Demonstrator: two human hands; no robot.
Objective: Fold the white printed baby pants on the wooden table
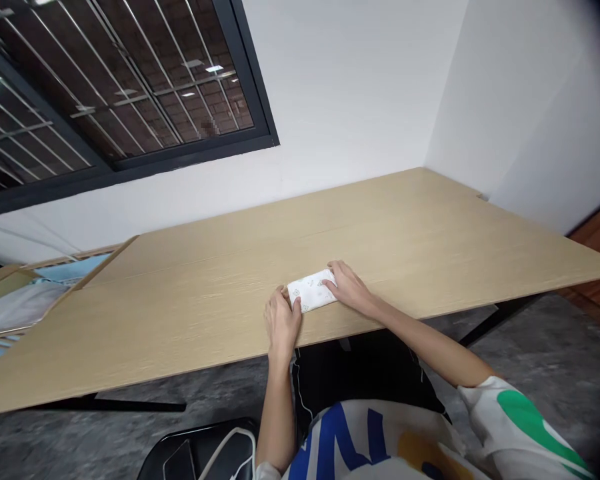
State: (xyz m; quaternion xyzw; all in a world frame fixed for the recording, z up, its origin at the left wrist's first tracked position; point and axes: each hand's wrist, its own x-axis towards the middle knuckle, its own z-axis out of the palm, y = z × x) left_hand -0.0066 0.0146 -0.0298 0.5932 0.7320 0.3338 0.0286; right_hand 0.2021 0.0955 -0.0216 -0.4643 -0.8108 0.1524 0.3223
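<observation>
A flat white rectangle [312, 291] with small printed figures lies near the front edge of the wooden table [220, 287]. Whether it is a folded cloth or a soft packet I cannot tell. My left hand [282, 320] grips its left end, with the thumb on top near the lower corner. At the right end, my right hand [349, 287] holds it with the thumb on the printed face and the fingers around the far edge. The undersides of the fingers are partly hidden.
Left of the table is a wooden-framed bin [25, 307] with pale bags and blue cloth. A black chair [195, 453] with a white cable [225, 443] stands below the front edge. A barred window [145, 80] and white walls [350, 87] border the table.
</observation>
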